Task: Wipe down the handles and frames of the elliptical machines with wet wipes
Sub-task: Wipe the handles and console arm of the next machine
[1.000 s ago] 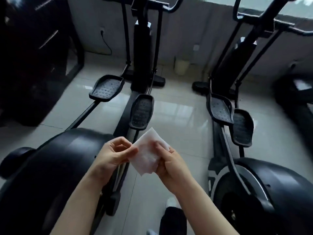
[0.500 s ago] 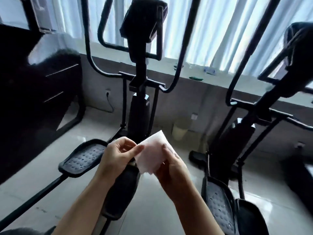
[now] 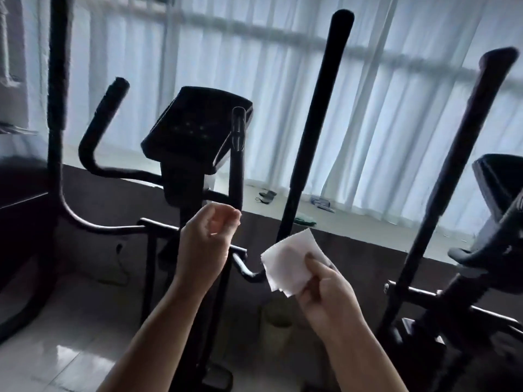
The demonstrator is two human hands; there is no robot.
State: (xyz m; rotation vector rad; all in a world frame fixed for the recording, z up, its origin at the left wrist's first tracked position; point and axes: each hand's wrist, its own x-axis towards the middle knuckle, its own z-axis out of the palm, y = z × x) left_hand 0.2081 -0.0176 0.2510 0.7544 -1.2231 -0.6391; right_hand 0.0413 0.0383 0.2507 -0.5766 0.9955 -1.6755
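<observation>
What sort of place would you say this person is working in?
Probably a small gym or home exercise room: two elliptical machines stand side by side, one with a console and tall handlebars, before a curtained window.

You face backlight from the pale curtains (image 3: pixel 368 123), so the elliptical machines (image 3: pixel 195 142) sink to near silhouettes, glare streaks the floor tiles (image 3: pixel 68 355), and edges bend, perhaps slightly motion-blurred.

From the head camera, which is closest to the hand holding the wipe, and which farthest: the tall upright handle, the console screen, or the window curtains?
From the right hand, which holds the wipe:
1. Tall handle, rising just above the wipe.
2. Console screen, up and to the left, on the machine's post.
3. Curtains, farthest, behind the windowsill.
</observation>
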